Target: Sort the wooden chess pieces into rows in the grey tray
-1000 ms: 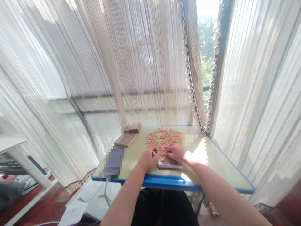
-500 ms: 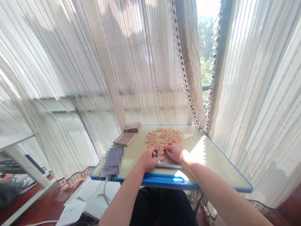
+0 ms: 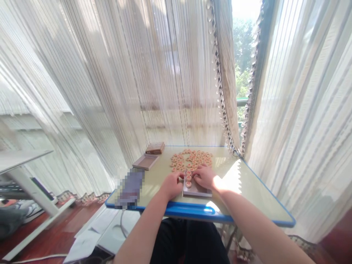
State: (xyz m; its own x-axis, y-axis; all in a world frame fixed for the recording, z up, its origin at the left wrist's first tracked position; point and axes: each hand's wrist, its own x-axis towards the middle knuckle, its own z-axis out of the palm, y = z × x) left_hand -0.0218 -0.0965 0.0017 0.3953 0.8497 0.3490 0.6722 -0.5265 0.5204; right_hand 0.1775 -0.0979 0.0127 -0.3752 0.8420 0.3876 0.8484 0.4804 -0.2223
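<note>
A shallow open box (image 3: 198, 192) lies near the front of the table. Along its left wall runs a short column of round wooden xiangqi pieces with red markings, the nearest one a xiangqi piece (image 3: 188, 184) lying flat. My left hand (image 3: 172, 185) is closed at the box's left wall, thumb and fingers curled against it. Reaching over the box from the right, my right hand (image 3: 204, 176) has its fingers bent and their tips at a piece beside the column; the fingers partly hide it. Just beyond both hands spreads a loose pile of pieces (image 3: 198, 157).
At the back left sit a second shallow tray (image 3: 145, 162) and a folded brown board or case (image 3: 155, 147). A blurred-out phone-like object (image 3: 130, 189) with a cable lies at the left edge. The table (image 3: 255, 198) has a blue rim; sheer curtains (image 3: 170, 91) hang behind it.
The hands keep almost the same pose at the box. The box has shifted very slightly left, and the camera view has turned a little.
</note>
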